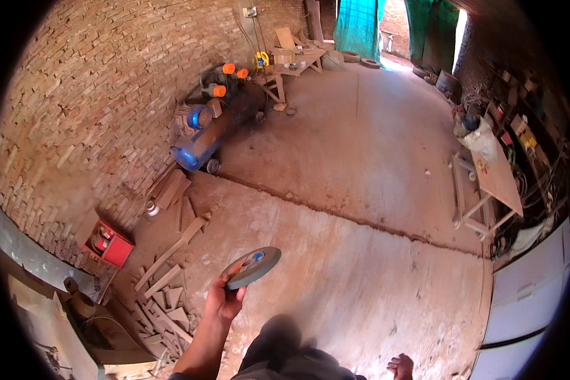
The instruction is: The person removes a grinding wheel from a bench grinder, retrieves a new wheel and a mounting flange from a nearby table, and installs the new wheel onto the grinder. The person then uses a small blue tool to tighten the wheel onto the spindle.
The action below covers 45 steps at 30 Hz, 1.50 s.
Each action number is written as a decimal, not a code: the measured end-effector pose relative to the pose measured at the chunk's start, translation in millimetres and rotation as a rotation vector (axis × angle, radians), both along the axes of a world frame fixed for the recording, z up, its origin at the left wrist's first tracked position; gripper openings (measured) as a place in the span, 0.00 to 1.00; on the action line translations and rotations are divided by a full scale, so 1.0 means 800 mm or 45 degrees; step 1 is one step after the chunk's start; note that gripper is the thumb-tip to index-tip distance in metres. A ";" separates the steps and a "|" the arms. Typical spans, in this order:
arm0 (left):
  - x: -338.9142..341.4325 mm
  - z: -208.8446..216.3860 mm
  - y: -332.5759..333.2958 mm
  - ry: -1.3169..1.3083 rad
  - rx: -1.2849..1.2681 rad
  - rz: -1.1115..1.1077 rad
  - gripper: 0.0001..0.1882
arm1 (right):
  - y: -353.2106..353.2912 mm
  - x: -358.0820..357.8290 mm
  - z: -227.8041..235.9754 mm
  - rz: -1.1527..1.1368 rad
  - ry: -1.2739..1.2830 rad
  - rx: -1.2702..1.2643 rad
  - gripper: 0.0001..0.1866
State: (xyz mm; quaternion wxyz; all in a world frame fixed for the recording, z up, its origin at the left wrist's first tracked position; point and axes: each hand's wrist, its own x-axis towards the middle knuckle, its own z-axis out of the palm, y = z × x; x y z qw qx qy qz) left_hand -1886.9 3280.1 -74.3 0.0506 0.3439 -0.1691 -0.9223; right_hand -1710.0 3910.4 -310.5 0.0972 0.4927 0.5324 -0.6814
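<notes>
The concrete floor (361, 253) takes up most of the view, with a crack running across it on the near side of the compressor (202, 136). A brick wall (88, 114) stands right behind the compressor. The compressor itself is a blue tank lying on wheels with orange-capped parts on top. Well to the right of the compressor, across the floor, is a wooden bench (497, 180) with clutter on and behind it. Beyond the compressor, near the doorway, a second wooden table (297, 60) stands against the wall. On the near side of the compressor, wood offcuts (168, 278) lie scattered along the foot of the wall, and a red box (109, 244) sits just left of them.

The disc (252, 266), a flat grey grinding wheel with a coloured label at its centre, is in the air nearer than the compressor and above the floor just right of the offcuts. The left hand (225, 303) holds it up, fingers pinched on its lower rim and the face tilted towards the camera. The right hand (401, 366) hangs low at the bottom edge, far from the compressor; whether its fingers are loose or curled cannot be told.

The step in hand looks like carrying or inspecting the disc. With the grip only on the rim, any move calls for a firm pinch and a level wrist.
</notes>
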 end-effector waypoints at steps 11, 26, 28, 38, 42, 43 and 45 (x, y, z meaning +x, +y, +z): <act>-0.356 -0.055 -0.017 0.262 0.166 -0.025 0.14 | 0.008 -0.361 -0.050 0.067 0.064 -0.311 0.12; -0.920 -0.054 0.038 0.493 0.436 0.080 0.24 | -0.072 -0.855 -0.064 0.120 -0.379 -0.208 0.15; -0.997 -0.064 0.047 0.611 0.577 0.076 0.24 | -0.060 -0.961 -0.086 0.160 -0.365 -0.205 0.14; -1.347 -0.122 0.069 0.871 0.510 -0.016 0.29 | 0.017 -1.659 -0.033 0.378 0.036 -0.041 0.08; -1.499 -0.117 0.055 0.472 0.082 0.277 0.28 | -0.072 -1.953 0.119 0.597 0.484 0.117 0.10; -1.547 -0.119 0.056 0.484 0.012 0.280 0.29 | -0.081 -1.997 0.126 0.638 0.529 0.169 0.10; -1.639 -0.122 0.058 0.467 -0.135 0.298 0.32 | -0.098 -2.079 0.117 0.734 0.582 0.258 0.10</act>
